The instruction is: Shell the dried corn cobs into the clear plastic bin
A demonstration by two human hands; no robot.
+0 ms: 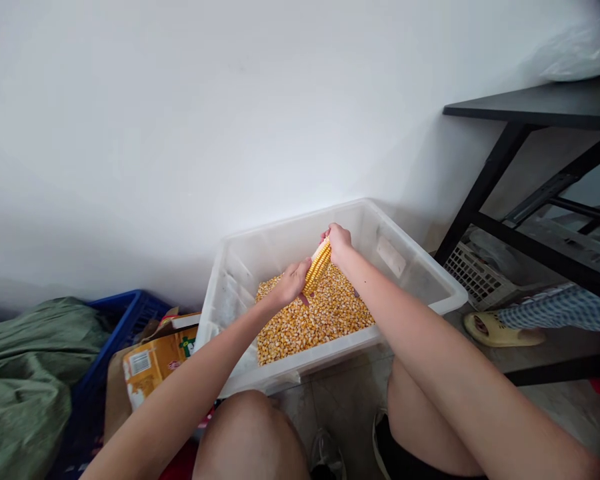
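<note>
A partly stripped corn cob [319, 268] sits above loose kernels [305, 328] in the white bin [280, 248], the left hand's [293, 281] grip holding its near end, the right hand's [338, 243] its far end.

Ear of corn [319, 267], which I hold aslant above a bed of loose kernels [305, 327]. Yellow kernels stand in tight rows along the ear; a pale strip shows at its upper-left edge. The loose kernels, yellow and whitish, lie spread in a translucent tub [280, 250].
</note>
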